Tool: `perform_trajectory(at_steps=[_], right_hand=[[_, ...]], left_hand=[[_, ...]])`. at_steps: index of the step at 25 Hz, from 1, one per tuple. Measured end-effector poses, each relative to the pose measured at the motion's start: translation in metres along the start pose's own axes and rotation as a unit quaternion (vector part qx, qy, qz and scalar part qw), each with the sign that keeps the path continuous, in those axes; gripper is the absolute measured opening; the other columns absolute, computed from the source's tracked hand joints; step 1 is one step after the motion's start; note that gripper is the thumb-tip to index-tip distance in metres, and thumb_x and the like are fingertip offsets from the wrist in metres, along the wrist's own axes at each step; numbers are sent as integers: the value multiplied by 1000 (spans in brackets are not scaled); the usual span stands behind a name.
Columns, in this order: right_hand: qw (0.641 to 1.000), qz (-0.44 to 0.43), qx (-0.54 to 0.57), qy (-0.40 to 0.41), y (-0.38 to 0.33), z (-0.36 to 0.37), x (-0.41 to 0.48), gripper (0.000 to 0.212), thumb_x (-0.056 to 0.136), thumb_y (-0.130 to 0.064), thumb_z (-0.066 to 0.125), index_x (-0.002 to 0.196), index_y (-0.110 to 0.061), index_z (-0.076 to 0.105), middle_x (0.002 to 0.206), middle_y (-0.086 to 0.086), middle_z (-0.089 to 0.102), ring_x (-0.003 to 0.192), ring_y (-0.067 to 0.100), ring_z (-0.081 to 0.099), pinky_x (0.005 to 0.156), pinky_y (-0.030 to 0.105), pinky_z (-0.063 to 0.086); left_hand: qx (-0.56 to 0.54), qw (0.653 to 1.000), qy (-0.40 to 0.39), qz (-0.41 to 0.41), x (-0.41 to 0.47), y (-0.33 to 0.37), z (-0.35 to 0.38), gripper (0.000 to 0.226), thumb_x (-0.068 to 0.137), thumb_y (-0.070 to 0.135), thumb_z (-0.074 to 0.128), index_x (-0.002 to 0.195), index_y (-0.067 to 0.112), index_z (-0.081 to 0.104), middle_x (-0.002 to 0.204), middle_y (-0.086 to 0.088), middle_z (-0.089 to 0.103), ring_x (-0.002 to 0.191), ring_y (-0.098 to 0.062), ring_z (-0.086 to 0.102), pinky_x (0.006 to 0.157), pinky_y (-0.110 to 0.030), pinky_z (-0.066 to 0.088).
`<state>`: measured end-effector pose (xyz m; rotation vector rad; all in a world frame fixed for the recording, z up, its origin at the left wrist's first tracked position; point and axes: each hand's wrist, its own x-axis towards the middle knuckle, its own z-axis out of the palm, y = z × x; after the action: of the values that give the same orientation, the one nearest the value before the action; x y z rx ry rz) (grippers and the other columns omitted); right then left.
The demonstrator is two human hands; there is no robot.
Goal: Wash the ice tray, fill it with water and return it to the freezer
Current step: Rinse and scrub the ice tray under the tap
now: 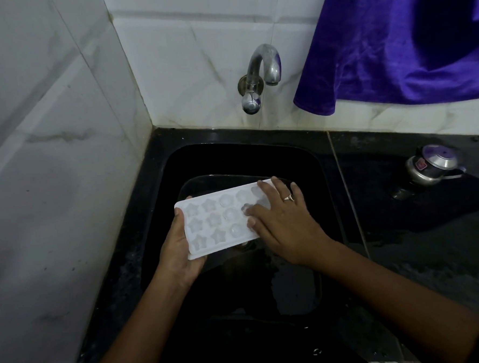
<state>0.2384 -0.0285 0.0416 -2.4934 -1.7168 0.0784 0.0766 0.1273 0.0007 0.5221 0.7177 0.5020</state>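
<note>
Dim corner of white marbled wall tiles, black countertop beneath.

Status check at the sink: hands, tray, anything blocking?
Left hand gripping ice tray by its left end; right hand flat on its right half. Tray held over black sink. Tap not running. Nothing blocking.

L hand grips ice tray; R hand flat on top

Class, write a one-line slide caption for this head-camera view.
Left hand grips the white ice tray over the black sink while the right hand rubs its moulds; tap dry.
</note>
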Motion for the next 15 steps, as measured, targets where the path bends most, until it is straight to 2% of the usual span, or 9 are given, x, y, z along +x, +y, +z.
perform_trajectory(at_steps=[3, 5, 8, 11, 13, 15], right_hand=[[1000, -3, -2, -19, -11, 5, 1, 57, 106, -53, 18, 135, -19, 55, 166, 17, 26, 156, 40, 13, 123, 66, 12], [1000, -22, -9, -18, -5, 6, -5, 57, 107, -53, 19, 145, -23, 49, 166, 16, 25, 156, 40, 12, 122, 67, 13], [1000, 7, -3, 5, 1, -1, -1, 52, 107, -52, 20, 138, -29, 54, 165, 13, 27, 156, 39, 14, 122, 66, 12], [1000, 5, -1, -11, -14, 5, 2, 59, 106, -53, 19, 139, -18, 52, 166, 16, 24, 157, 38, 12, 124, 65, 11], [1000, -12, -6, -13, -7, 7, -3, 57, 107, -52, 18, 147, -23, 47, 167, 15, 22, 157, 38, 10, 123, 66, 11], [1000, -3, -8, 0, 1, 3, 1, 51, 107, -52, 19, 142, -31, 50, 166, 13, 23, 157, 39, 11, 123, 66, 11]], left_hand=[[-1, 1000, -7, 9, 0, -2, 1, 56, 109, 52, 38, 152, 19, 48, 146, -14, 61, 133, -35, 60, 97, -53, 55], [-2, 1000, -6, 12, 0, 4, 2, 49, 109, 52, 39, 145, 23, 55, 143, -12, 64, 127, -32, 65, 89, -49, 60], [1, 1000, -11, 7, -3, 4, 6, 52, 108, 52, 38, 146, 21, 54, 143, -11, 64, 129, -32, 64, 90, -48, 61], [-1, 1000, -3, 5, -2, 3, 10, 56, 108, 53, 38, 153, 20, 49, 144, -13, 63, 131, -34, 62, 89, -48, 61], [-2, 1000, 4, 8, 1, 7, 7, 55, 109, 52, 37, 152, 21, 50, 143, -12, 64, 129, -33, 64, 87, -48, 62], [0, 1000, 4, 6, 1, 6, 4, 54, 109, 52, 36, 152, 22, 50, 143, -12, 64, 129, -33, 63, 92, -50, 59]])
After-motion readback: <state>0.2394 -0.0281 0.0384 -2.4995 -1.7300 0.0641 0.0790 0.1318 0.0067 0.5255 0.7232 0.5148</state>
